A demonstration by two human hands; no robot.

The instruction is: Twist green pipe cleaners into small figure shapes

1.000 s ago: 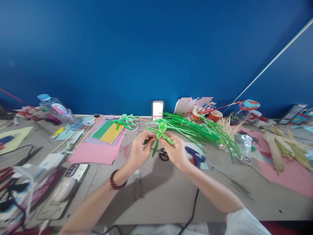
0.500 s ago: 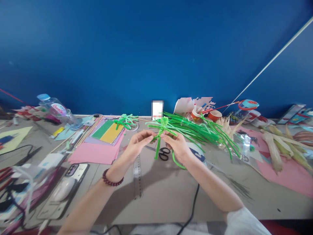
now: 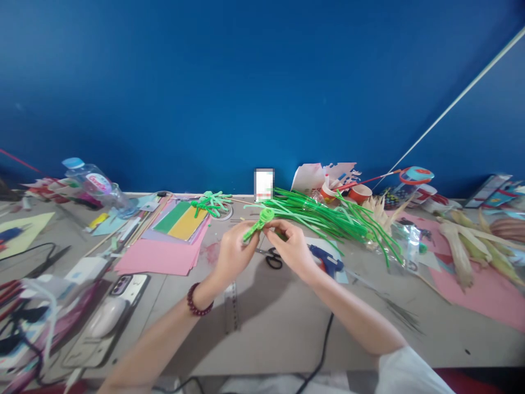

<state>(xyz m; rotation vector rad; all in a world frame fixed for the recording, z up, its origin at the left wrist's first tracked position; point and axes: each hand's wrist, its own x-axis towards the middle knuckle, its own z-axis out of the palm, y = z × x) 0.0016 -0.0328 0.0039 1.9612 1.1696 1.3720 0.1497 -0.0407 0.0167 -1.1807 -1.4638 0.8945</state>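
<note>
A small green figure of twisted pipe cleaners [image 3: 266,215] is held up above the middle of the table. My left hand [image 3: 238,249] is closed on it, the round coiled end showing above the fingertips. My right hand [image 3: 291,246] pinches at its right side, thumb and forefinger close together. Parts of the figure are hidden by my fingers. Black-handled scissors [image 3: 274,259] lie on the table [image 3: 274,323] just below and between my hands. A blue glue gun [image 3: 328,260] rests to the right of my right hand.
Behind my hands spreads a bundle of green pipe cleaners [image 3: 328,213]. Pink paper [image 3: 158,258] lies on the left, near a phone [image 3: 92,339] with a white mouse [image 3: 107,317] on it. A clear ruler [image 3: 232,312] sits nearer me. Corn husks [image 3: 459,251] are at right.
The green figure has turned and tilted, and its long limbs no longer stick out visibly. My left hand has rolled around it, and my right hand has shifted slightly, uncovering more of the glue gun.
</note>
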